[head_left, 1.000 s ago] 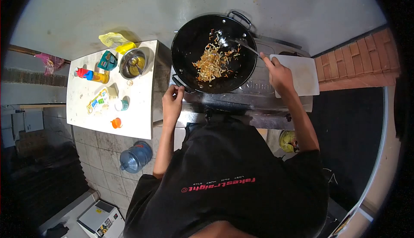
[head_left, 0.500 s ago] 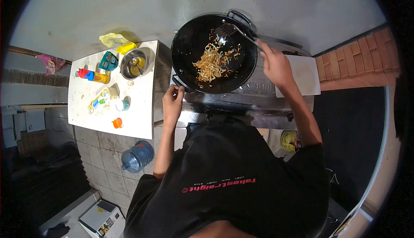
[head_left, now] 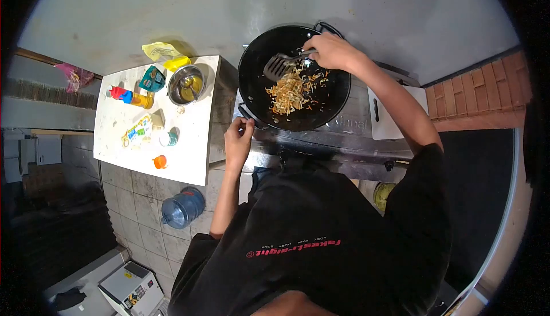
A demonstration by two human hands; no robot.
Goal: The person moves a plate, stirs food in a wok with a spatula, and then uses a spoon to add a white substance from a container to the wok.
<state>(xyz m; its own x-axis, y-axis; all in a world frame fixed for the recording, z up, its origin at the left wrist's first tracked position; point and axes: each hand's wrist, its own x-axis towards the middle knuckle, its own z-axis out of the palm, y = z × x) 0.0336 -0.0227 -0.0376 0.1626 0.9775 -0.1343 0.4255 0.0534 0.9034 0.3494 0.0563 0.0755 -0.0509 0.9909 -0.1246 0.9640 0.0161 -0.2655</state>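
A black wok (head_left: pixel 258 46) with two loop handles stands on the steel stove (head_left: pixel 321 150). Shredded orange and pale vegetables (head_left: pixel 292 92) lie heaped in its middle, with loose shreds spread to the right. My right hand (head_left: pixel 331 51) is over the wok's upper right rim, closed around the handle of a slotted spatula (head_left: pixel 277 65). The spatula's blade is at the upper left edge of the heap. At the lower left rim, my left hand (head_left: pixel 238 138) pinches the near loop handle (head_left: pixel 246 112) of the wok.
Left of the stove, a white table (head_left: pixel 189 155) holds a steel bowl (head_left: pixel 179 81) with a spoon, a sauce bottle (head_left: pixel 134 98), a teal pouch (head_left: pixel 152 79), a yellow bag (head_left: pixel 163 52) and an orange cap (head_left: pixel 160 162). A white cutting board (head_left: pixel 389 124) lies right. A water jug (head_left: pixel 183 207) is on the floor.
My right hand has moved left over the wok, carrying the spatula blade from the upper right to the heap's upper left. My left hand stays on the handle. The whole view has shifted slightly.
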